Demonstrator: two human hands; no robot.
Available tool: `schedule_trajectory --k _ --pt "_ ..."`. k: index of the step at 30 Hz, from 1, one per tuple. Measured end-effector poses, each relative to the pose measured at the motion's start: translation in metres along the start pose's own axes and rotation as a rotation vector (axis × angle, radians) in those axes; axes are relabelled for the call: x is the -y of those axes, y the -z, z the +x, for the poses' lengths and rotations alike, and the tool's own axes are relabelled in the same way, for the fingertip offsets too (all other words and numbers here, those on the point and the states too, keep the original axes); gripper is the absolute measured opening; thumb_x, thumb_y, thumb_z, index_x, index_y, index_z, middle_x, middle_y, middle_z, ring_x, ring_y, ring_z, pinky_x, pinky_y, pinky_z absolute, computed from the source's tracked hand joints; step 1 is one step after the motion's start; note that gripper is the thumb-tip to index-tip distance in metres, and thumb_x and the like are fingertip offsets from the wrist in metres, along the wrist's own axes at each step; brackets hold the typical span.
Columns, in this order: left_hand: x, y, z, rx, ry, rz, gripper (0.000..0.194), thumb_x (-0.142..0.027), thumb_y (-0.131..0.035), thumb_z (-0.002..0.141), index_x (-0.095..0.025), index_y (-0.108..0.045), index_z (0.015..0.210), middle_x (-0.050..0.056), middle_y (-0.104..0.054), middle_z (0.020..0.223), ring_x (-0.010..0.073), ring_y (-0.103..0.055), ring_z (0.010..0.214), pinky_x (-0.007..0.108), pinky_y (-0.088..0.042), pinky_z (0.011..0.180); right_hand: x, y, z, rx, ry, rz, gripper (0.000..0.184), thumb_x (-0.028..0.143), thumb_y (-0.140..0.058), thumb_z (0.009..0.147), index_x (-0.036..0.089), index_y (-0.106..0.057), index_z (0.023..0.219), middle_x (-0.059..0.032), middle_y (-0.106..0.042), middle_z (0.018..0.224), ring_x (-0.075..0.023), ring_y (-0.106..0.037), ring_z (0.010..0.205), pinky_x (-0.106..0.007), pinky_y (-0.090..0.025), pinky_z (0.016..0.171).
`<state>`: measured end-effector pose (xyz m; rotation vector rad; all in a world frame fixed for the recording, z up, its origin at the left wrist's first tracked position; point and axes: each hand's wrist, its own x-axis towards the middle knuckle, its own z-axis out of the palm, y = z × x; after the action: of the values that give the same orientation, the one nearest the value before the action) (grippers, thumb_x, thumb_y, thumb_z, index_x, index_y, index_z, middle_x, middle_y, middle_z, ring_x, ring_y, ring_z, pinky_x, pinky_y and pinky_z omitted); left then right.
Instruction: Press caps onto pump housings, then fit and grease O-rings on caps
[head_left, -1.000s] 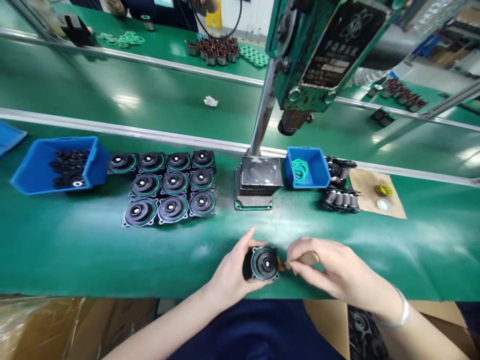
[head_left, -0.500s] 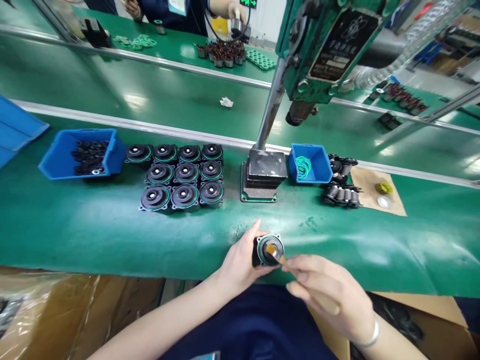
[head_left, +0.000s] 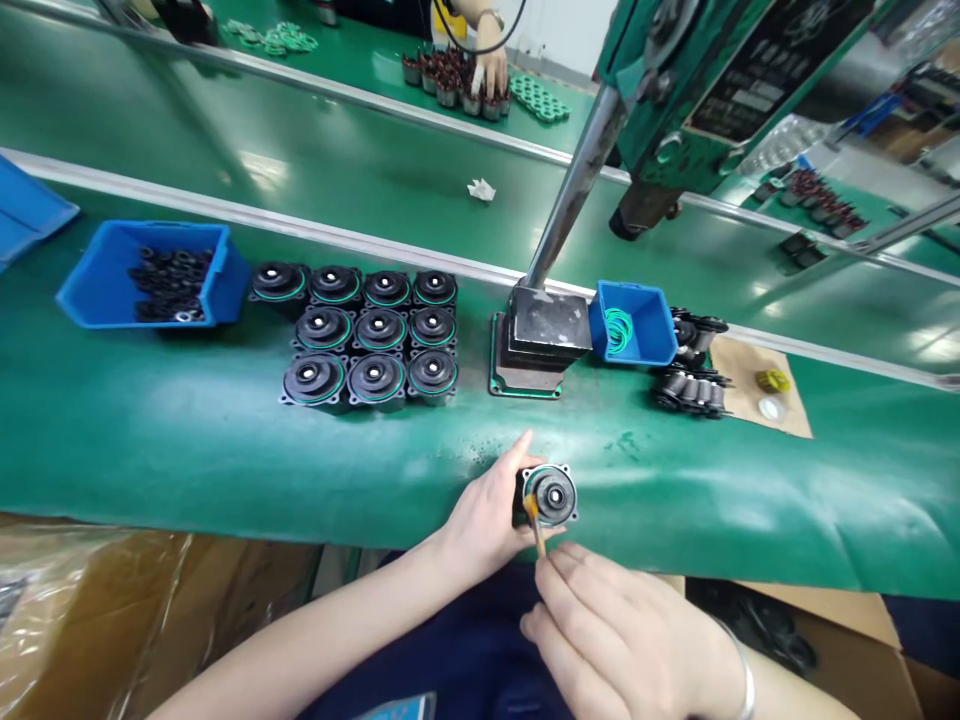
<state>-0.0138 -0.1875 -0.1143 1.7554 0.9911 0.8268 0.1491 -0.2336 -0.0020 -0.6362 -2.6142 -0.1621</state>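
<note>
My left hand (head_left: 491, 510) is wrapped round a black motor housing (head_left: 553, 494) near the bench's front edge, its round face with a bore in the middle turned up toward me. In my right hand (head_left: 607, 620) is a small brush (head_left: 537, 530) with a thin handle. The brush's orange-brown bristles touch the left side of the housing's rim, by the green ring. Left of the hands, several similar housings (head_left: 377, 377) with green rings stand in rows. Behind my hands is the press's dark metal block (head_left: 550, 322).
A green press head (head_left: 675, 130) hangs at upper right. Blue bins hold black parts (head_left: 172, 285) and green rings (head_left: 618, 330). Black rotor-like parts (head_left: 686, 390) and a yellow-lidded pot (head_left: 772, 380) on cardboard lie to the right. Across the bench, a co-worker's hand (head_left: 491, 70) touches copper-wound parts.
The brush has gone from the middle of the housing's face to its left rim, and my right hand has swung lower. The co-worker's hand has come down onto the copper-wound parts.
</note>
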Motion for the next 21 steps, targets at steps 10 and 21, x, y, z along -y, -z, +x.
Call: schedule_trajectory --k 10,21 --pt "-0.007 0.004 0.004 -0.020 -0.011 -0.042 0.107 -0.028 -0.083 0.072 -0.026 -0.012 0.152 0.007 -0.065 0.122 0.0251 -0.064 0.117 0.042 -0.051 0.104 -0.015 0.025 -0.022 0.183 0.065 -0.065 0.028 0.016 -0.041 0.089 0.010 -0.066 0.098 -0.0136 -0.071 0.095 -0.0231 -0.070 0.087 -0.039 -0.059 0.080" --pt "-0.022 0.022 0.003 0.115 -0.018 -0.001 0.110 -0.031 -0.086 0.068 -0.028 -0.015 0.152 0.009 -0.063 0.128 0.0271 -0.062 0.119 0.043 -0.049 0.104 -0.047 0.030 -0.041 -0.007 -0.061 -0.074 0.029 0.008 -0.043 0.088 0.010 -0.067 0.105 -0.0155 -0.067 0.116 -0.0302 -0.061 0.118 -0.043 -0.058 0.095"
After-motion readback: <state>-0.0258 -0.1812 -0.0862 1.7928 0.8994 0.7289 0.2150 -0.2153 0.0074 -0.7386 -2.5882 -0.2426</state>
